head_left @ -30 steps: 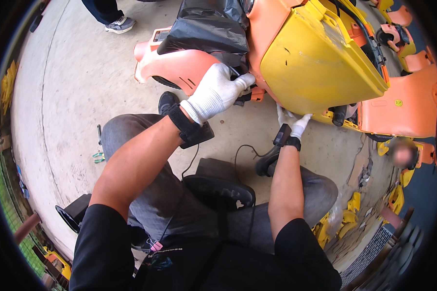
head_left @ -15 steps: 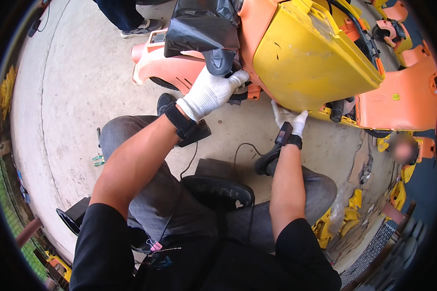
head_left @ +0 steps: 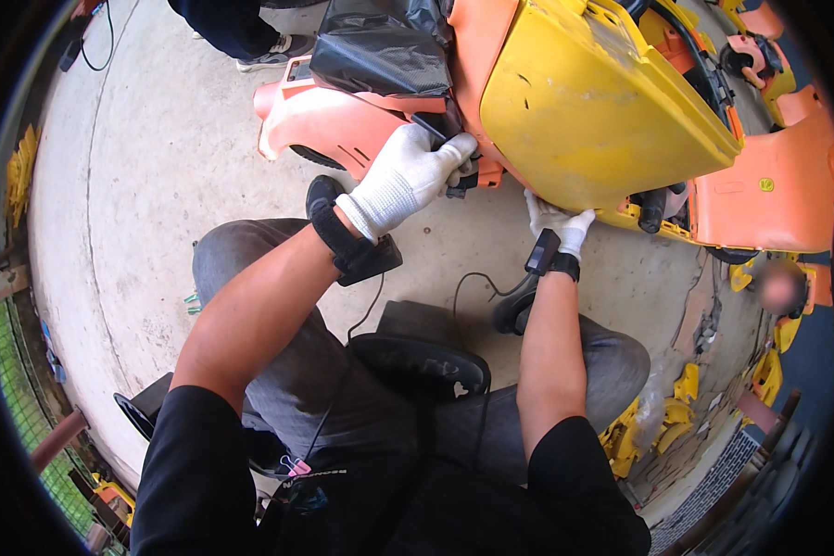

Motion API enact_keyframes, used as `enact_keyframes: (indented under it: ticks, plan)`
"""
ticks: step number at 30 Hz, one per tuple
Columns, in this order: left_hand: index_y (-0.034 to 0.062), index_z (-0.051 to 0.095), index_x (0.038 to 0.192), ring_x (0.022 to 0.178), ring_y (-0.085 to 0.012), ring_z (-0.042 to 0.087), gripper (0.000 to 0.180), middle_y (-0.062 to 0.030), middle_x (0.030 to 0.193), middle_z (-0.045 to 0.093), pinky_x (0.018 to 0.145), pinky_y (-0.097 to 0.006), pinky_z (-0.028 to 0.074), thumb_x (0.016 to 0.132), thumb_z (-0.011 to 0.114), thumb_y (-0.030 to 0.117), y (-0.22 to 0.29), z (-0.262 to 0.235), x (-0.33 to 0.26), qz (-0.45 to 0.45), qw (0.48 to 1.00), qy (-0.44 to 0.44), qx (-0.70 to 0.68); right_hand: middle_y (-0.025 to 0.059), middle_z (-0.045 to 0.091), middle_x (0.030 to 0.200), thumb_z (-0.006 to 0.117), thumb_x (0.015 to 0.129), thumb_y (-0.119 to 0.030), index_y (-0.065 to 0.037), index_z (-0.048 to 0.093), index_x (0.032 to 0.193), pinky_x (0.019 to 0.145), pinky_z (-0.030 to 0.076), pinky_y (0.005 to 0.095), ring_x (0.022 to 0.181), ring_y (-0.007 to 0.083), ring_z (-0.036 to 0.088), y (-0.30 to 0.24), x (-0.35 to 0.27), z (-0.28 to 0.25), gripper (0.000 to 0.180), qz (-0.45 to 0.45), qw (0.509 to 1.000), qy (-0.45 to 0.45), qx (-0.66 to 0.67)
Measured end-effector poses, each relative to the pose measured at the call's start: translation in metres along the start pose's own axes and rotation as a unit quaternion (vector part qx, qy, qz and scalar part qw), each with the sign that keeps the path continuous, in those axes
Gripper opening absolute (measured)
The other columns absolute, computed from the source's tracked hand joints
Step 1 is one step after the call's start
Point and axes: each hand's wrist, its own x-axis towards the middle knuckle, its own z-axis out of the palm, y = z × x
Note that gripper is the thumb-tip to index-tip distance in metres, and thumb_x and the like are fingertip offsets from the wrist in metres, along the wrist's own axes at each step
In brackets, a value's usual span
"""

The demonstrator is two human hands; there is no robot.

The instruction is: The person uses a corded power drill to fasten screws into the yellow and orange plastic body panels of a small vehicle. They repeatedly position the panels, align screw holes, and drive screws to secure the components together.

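Note:
My left hand (head_left: 412, 176), in a white knit glove, has its fingers closed round a dark piece (head_left: 433, 126) whose kind I cannot make out. This piece sits beside the orange body part (head_left: 480, 60) of a scooter-like vehicle. A large scuffed yellow panel (head_left: 593, 111) leans out over the floor. Under its lower edge is my right hand (head_left: 558, 224), also gloved in white, cupped against the panel with the fingertips partly hidden. A black plastic cover (head_left: 380, 46) drapes over the vehicle, above its light orange fender (head_left: 343, 125).
Another person's leg and shoe (head_left: 273, 51) stand at the far left. An orange panel (head_left: 764, 190) extends on the right. Yellow broken parts (head_left: 667, 417) lie at lower right. A black cable (head_left: 473, 276) runs by my legs. Green-handled pieces (head_left: 193, 303) rest on the concrete.
The dark piece above my left hand has tilted, so its rounded textured end no longer shows. The left hand has shifted only slightly. My right hand stays at the yellow panel's lower edge.

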Motion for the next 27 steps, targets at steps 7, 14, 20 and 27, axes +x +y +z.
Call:
enact_keyframes:
  ticks: [7, 14, 20, 27]
  plan:
    - [-0.0034, 0.065, 0.087, 0.061, -0.0137, 0.059, 0.029, -0.0063, 0.069, 0.062, 0.061, -0.03, 0.049, 0.096, 0.056, 0.023, -0.005, 0.006, 0.002, -0.018, 0.997, -0.045, 0.059, 0.0131, 0.043, 0.144, 0.05, 0.087, -0.059, -0.01, 0.043, 0.137, 0.106, 0.037, 0.0605, 0.132, 0.0341, 0.041, -0.001, 0.0, -0.001, 0.071, 0.004, 1.0, -0.015, 0.007]
    - [-0.0017, 0.066, 0.096, 0.066, -0.0104, 0.056, 0.024, -0.0042, 0.079, 0.063, 0.061, -0.025, 0.048, 0.096, 0.054, 0.019, -0.012, 0.021, 0.002, -0.067, 0.99, -0.113, -0.051, 0.0134, 0.043, 0.144, 0.052, 0.086, -0.058, -0.011, 0.043, 0.137, 0.106, 0.037, 0.0607, 0.132, 0.0343, 0.041, 0.001, -0.002, 0.0, 0.07, 0.003, 1.0, -0.012, 0.006]
    - [-0.0035, 0.066, 0.109, 0.069, -0.0076, 0.058, 0.028, -0.0034, 0.084, 0.065, 0.062, -0.022, 0.048, 0.1, 0.052, 0.019, -0.022, 0.03, 0.007, -0.096, 0.982, -0.12, -0.11, 0.0139, 0.043, 0.143, 0.053, 0.085, -0.059, -0.01, 0.042, 0.138, 0.104, 0.038, 0.0617, 0.131, 0.0353, 0.042, -0.001, 0.002, -0.005, 0.072, -0.004, 1.0, -0.017, 0.0]
    - [-0.0018, 0.065, 0.106, 0.075, -0.0087, 0.06, 0.034, -0.0032, 0.087, 0.065, 0.066, -0.025, 0.051, 0.1, 0.054, 0.03, -0.034, 0.058, -0.021, -0.144, 0.939, -0.31, -0.047, 0.0158, 0.045, 0.139, 0.051, 0.085, -0.062, -0.009, 0.043, 0.135, 0.103, 0.041, 0.0607, 0.127, 0.0362, 0.044, -0.002, 0.011, -0.01, 0.074, 0.004, 1.0, -0.006, -0.011]
